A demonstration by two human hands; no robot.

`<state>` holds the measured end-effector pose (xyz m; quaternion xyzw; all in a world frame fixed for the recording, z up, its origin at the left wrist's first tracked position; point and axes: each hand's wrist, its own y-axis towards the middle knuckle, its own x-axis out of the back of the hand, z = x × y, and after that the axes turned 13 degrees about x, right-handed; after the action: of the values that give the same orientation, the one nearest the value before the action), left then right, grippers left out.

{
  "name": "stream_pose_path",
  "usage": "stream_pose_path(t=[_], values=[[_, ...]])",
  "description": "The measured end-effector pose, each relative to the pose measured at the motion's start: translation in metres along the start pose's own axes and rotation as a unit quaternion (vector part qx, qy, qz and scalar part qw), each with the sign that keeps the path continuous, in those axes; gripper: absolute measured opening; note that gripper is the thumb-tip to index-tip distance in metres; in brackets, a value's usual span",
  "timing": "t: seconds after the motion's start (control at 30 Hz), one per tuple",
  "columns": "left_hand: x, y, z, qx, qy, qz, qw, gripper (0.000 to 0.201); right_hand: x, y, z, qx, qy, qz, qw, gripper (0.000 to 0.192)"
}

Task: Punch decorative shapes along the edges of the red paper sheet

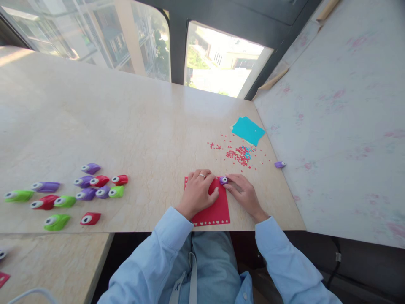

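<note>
Two hands work near the tabletop's (142, 126) front edge: the left hand (198, 192) presses flat on red paper (218, 209), while the right hand (242, 192) pinches a purple punch (223, 180) at its top edge.

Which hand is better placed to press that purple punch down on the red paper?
The right hand: its fingers already rest on the small purple punch at the red paper's upper right corner. The left hand lies flat on the sheet, pinning it down.
</note>
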<state>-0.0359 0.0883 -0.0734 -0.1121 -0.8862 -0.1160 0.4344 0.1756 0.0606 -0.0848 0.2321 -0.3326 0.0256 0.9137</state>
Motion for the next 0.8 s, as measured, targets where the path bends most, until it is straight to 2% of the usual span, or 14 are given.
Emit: stream_pose_path(t=[0.1,0.2,0.33,0.4,0.5,0.63,0.8], values=[[0.0,0.0,0.0,0.0,-0.004,-0.001,1.0,0.028,0.003,0.0,-0.002,-0.075,0.074,-0.03,0.994,0.05],[0.0,0.0,0.0,0.003,-0.008,0.001,1.0,0.028,0.011,0.005,-0.002,-0.157,0.142,-0.045,0.976,0.048],[0.001,0.0,0.0,0.005,-0.01,0.005,1.0,0.027,0.024,0.025,0.004,-0.23,0.171,0.049,0.957,0.046],[0.001,0.001,0.0,0.005,-0.011,0.007,1.0,0.027,0.029,0.037,0.008,-0.246,0.174,0.105,0.948,0.047],[0.001,0.001,0.0,0.006,-0.014,0.011,1.0,0.026,0.032,0.05,0.011,-0.273,0.171,0.159,0.933,0.05],[0.002,0.002,0.0,0.007,-0.022,0.013,1.0,0.025,0.034,0.057,0.011,-0.294,0.157,0.192,0.923,0.048],[0.002,0.002,0.001,0.009,-0.032,0.009,0.999,0.023,0.034,0.061,0.011,-0.29,0.154,0.205,0.922,0.045]])
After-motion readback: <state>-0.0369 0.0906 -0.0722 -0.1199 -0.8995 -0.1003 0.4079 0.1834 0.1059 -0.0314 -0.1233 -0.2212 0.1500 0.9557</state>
